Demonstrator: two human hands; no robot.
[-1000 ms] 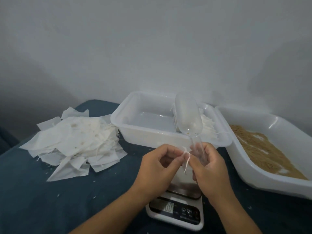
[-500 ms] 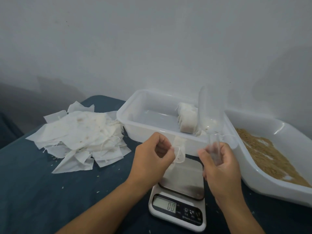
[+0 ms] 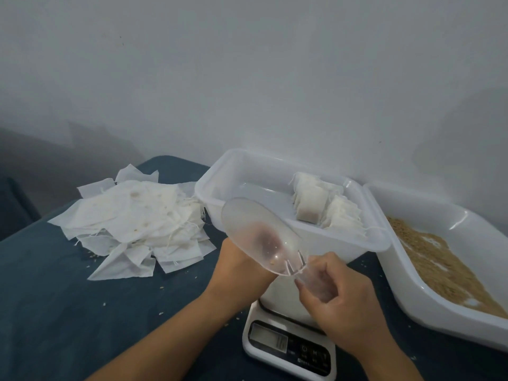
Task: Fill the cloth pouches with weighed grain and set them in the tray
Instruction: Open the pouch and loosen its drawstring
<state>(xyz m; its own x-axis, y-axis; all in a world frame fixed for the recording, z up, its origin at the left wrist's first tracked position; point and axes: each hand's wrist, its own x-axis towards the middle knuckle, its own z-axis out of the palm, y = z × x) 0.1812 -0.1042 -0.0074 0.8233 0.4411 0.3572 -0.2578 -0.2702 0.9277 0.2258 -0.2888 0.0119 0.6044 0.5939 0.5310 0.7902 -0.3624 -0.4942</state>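
A white digital scale (image 3: 288,345) is seen nearest the camera on the bench (image 3: 55,312), which is covered in a dark blue cloth scattered with loose grains; its display digits are too blurred to be read. Above the scale, the handle of a clear plastic scoop (image 3: 261,240) is gripped in the curled fingers of the right hand (image 3: 338,295), with the scoop's bowl tilted up and to the left. The left hand (image 3: 239,268) is held just behind the scoop's bowl and is largely hidden by it, so its grip cannot be told. To the left, a loose heap of empty white cloth pouches (image 3: 137,224) is spread flat on the bench, several marked with brown specks. Beyond the hands, a white rectangular tray (image 3: 220,188) is placed, and filled pouches (image 3: 313,204) are stood upright in a row at its right end, their drawstrings trailing over the rim. Just beside the tray on the right, a white bin (image 3: 439,323) is set, and a bed of brown grain (image 3: 434,259) is contained in it. The bench is backed by a plain pale grey wall (image 3: 247,78), on which a few small dark specks are visible, and a darker shadowed area is seen at the far left.
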